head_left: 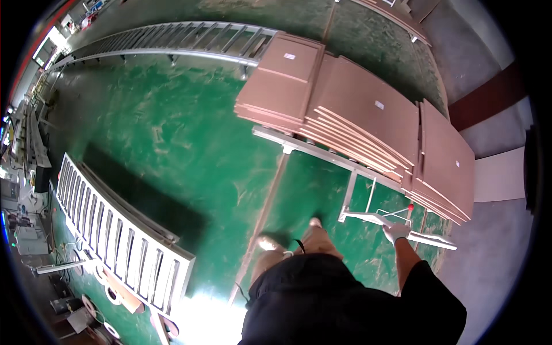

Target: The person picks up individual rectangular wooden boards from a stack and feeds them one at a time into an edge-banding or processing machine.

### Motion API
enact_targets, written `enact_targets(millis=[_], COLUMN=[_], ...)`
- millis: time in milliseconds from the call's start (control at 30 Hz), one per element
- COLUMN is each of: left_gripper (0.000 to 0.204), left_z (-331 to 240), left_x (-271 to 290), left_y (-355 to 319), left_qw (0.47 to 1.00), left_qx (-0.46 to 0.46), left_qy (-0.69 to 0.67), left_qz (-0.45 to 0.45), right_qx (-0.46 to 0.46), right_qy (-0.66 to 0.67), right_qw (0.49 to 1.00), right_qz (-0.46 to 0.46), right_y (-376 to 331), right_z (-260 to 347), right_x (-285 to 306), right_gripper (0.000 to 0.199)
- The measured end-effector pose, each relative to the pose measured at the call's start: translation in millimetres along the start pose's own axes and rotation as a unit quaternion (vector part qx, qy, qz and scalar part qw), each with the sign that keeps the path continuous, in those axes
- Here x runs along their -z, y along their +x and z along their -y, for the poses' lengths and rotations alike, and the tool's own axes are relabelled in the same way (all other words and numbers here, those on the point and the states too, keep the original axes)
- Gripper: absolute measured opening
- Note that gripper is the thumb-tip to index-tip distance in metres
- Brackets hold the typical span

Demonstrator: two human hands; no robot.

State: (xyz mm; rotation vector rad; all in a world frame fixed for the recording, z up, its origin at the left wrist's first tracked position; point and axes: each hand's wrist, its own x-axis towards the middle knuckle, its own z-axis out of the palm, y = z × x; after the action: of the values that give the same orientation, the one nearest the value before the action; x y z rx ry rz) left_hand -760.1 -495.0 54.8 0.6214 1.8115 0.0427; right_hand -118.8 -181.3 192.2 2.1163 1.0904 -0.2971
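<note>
Right now, right hand [395, 231], gloved, fingers clenched round metal cart handle [374, 217] at near end of cart frame [322, 154]. Left hand out of sight, grip impossible to tell. Cart stands on green floor [172, 138], loaded with three stacks of brown flat boards [362, 115], edges fanned slightly. Roller conveyor [172, 37] runs just behind far stack. Judging progress: load fully on cart, nothing taken off yet, boards untouched by hands. Second roller rack [121, 236] lies well apart at left.
</note>
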Motion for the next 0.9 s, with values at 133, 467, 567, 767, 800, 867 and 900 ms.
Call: enact_targets(millis=[133,467,567,767,800,867,900], left_gripper=[0.021,0.025,0.024,0.039,0.039,0.040,0.040], left_z=[-26.8,-377.5,-384.4,-404.3,-419.9,-461.7,-491.3], left_x=[136.8,548.4,613.9,720.4,743.7,788.0,814.8], left_y=[22.2,119.0,148.3,195.0,208.0,244.1,264.8], left_qw=[0.996,0.924,0.932,0.988,0.991,0.993,0.993], left_qx=[-0.007,-0.263,-0.305,-0.119,-0.101,-0.091,-0.095], left_qy=[-0.053,-0.165,-0.009,-0.065,-0.055,-0.019,-0.002], left_qz=[-0.070,-0.224,-0.194,-0.072,-0.074,-0.067,-0.064], right_qx=[0.095,0.413,0.511,0.485,0.475,0.435,0.406], right_qy=[-0.037,0.209,0.257,0.420,0.429,0.443,0.450], right_qw=[0.994,0.880,0.813,0.760,0.763,0.781,0.794], right_qz=[0.045,0.111,0.107,0.101,0.090,0.065,0.048], right_y=[-46.1,-110.6,-178.6,-148.6,-136.6,-98.8,-77.6], right_z=[48.1,548.1,710.4,846.6,853.1,847.9,841.5], right_x=[94.5,329.7,470.4,654.2,678.7,707.2,712.9], right_gripper=[0.081,0.039,0.044,0.044,0.044,0.045,0.045])
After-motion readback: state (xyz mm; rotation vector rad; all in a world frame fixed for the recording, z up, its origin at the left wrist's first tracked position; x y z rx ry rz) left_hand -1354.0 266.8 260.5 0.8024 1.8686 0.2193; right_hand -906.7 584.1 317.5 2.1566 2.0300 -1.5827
